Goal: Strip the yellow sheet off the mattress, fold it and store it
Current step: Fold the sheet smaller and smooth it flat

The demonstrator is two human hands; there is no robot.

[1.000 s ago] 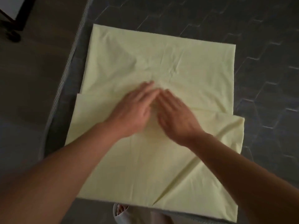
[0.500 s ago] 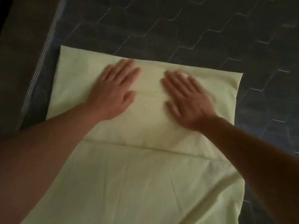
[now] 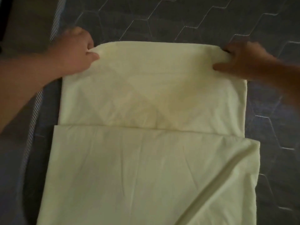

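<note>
Lying flat on the dark grey hexagon-quilted mattress (image 3: 178, 21), the pale yellow folded fabric sheet (image 3: 146, 159) sits close to the mattress's left edge, w/ its left side just inside the striped piping band (image 3: 32, 127) that runs along that edge. The sheet's near part runs out of view at the bottom. It shows two panels: a narrower one on the far side & a wider one nearer, meeting along a straight line across; a diagonal fold ridge crosses the near-right part. The left grip (image 3: 76, 51), a bare hand, is at the sheet's far-left corner, fingers curled & pinching the bunched cloth. The right grip (image 3: 243, 60), blurred, has the far-right corner, thumb on top & fingers curled round the edge. The sheet's far edge is stretched btwn them. Brown floor (image 3: 32, 21) lies beyond the mattress's left edge.
</note>
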